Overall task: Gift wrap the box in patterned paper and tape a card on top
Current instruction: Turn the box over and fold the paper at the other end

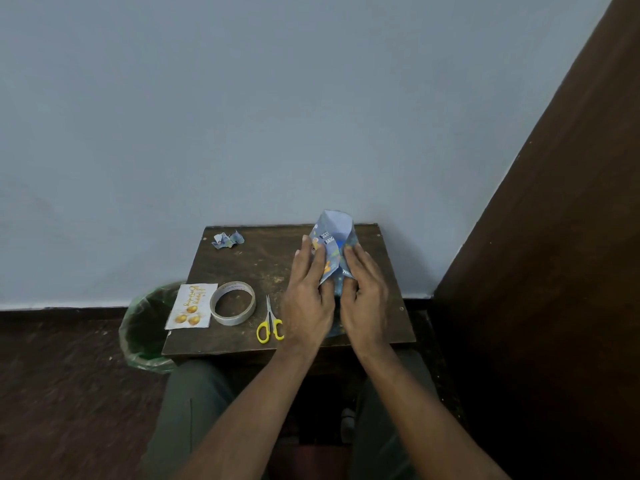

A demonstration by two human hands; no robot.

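The box (333, 258) lies between the two hands on the right part of the bench (263, 268), already covered in blue patterned paper (330, 271). At its far end the paper stands up as an open flap (336, 225) with its plain inner side showing, beyond the fingertips. The left hand (308, 299) lies along the left side of the parcel with fingers stretched out and pressing the paper flat; the right hand (365, 299) does the same on the right side, fingers long and laid against the wrap. Neither hand curls round anything; both press.

The step in hand looks like the closing of the far end: the sides are being creased inward so that the standing flap can fold down. The next move probably calls for one hand to keep the folds pinned while the other reaches for tape, or the creases may spring open.

Just left of the left hand lie yellow-handled scissors (269, 323); further left, the roll of tape (232, 303), and beyond it the card (191, 306), overhanging the bench edge. A crumpled scrap of paper (227, 240) sits at the far left corner. A bin (145, 327) stands on the floor left of the bench.
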